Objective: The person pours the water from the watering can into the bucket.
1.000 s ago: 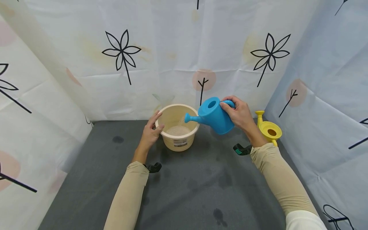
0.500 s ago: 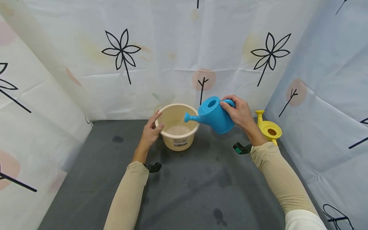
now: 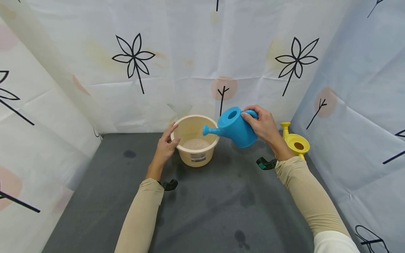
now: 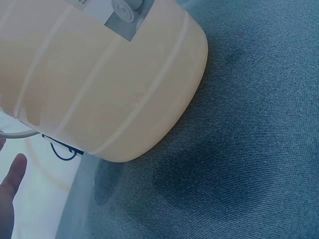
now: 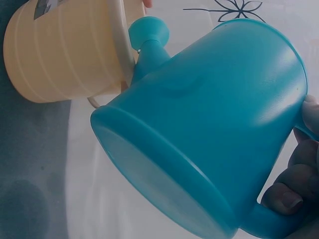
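A cream bucket (image 3: 196, 158) stands upright near the back of the grey surface, with shallow water (image 3: 196, 143) at its bottom. At its left rim is my left hand (image 3: 165, 144), fingers and thumb curved about the edge. My right hand (image 3: 262, 123) grips the handle of a blue watering can (image 3: 238, 131), held up and tilted left. The can's spout (image 3: 210, 130) reaches over the bucket's right rim. In the right wrist view, curled fingers (image 5: 294, 179) wrap the handle. The left wrist view shows the bucket's side (image 4: 114, 84) and one finger (image 4: 15, 172).
A yellow watering can (image 3: 297, 144) stands at the right edge, partly behind my right forearm. Dark wet spots (image 3: 241, 237) mark the grey surface (image 3: 202, 218). White patterned cloth walls (image 3: 190, 52) enclose the back and both sides.
Both hands, the bucket and the blue can stay nearly still. A faint stream below the spout shows in the earlier frames and is hardly visible now.
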Motion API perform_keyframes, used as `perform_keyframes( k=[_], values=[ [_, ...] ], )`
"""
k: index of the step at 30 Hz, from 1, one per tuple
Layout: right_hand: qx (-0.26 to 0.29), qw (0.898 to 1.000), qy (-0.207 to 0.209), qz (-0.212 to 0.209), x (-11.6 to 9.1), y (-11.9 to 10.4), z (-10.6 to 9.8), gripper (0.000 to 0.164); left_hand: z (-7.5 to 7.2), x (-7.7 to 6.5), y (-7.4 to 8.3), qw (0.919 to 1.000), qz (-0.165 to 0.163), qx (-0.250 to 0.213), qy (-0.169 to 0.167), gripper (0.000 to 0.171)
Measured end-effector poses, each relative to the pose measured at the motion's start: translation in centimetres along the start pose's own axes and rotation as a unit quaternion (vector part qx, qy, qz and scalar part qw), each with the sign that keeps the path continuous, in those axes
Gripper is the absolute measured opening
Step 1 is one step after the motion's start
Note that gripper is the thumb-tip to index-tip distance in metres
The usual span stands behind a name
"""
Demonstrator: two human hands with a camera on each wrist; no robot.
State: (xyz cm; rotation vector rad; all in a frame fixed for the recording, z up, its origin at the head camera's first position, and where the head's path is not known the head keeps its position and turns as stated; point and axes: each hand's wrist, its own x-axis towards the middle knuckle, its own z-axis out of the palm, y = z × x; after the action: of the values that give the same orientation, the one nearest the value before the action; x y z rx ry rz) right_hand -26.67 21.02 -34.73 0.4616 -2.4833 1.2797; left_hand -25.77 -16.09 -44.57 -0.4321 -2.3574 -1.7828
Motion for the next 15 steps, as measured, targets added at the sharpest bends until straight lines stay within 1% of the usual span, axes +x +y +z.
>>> perform_keyframes(
  k=[7,15],
  values=[
    [-0.002,1.000,-0.001,-0.006,0.05,0.01,0.01,0.033,-0.05,-0.05,0.13,1.0000,-0.002,-0.009,-0.001,0.059],
    [0.001,1.000,-0.006,0.000,0.08,-0.09,-0.03,0.033,0.01,-0.07,0.08,1.0000,-0.004,-0.005,0.003,0.058]
  ],
)
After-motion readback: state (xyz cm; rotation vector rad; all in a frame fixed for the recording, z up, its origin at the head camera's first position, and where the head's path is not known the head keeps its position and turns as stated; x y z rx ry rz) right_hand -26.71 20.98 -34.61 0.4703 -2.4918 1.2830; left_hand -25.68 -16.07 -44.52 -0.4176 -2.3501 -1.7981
